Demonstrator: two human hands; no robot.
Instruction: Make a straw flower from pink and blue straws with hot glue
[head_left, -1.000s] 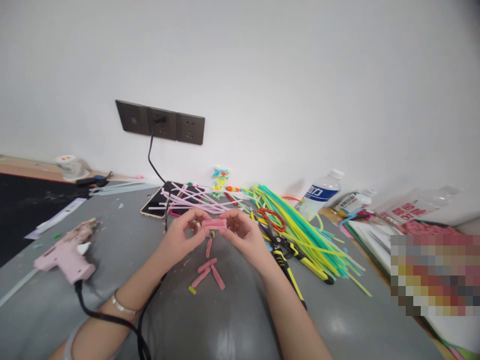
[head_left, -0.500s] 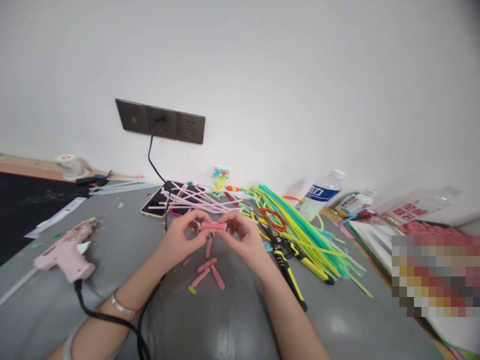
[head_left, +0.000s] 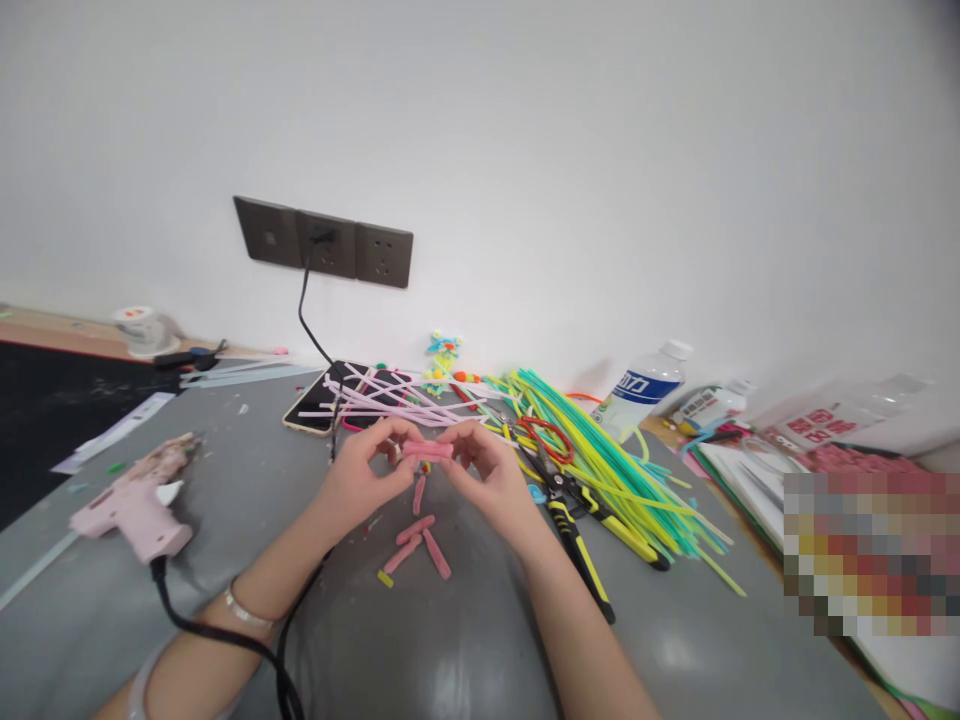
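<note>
both hands point(head_left: 364, 470) point(head_left: 492, 475) pinch one pink piece point(head_left: 427, 451)

Soft, even light leaves pale glare on the tabletop point(head_left: 675, 650).

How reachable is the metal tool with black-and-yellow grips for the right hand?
Likely yes: the tool lies beside the right forearm, nothing visible covering its nearer grip. But the right hand pinches a short pink fuzzy piece with the left hand, so it would probably need to let go first.

Fuzzy pink strips point(head_left: 427, 452), glossy tabletop point(head_left: 450, 645)
</note>
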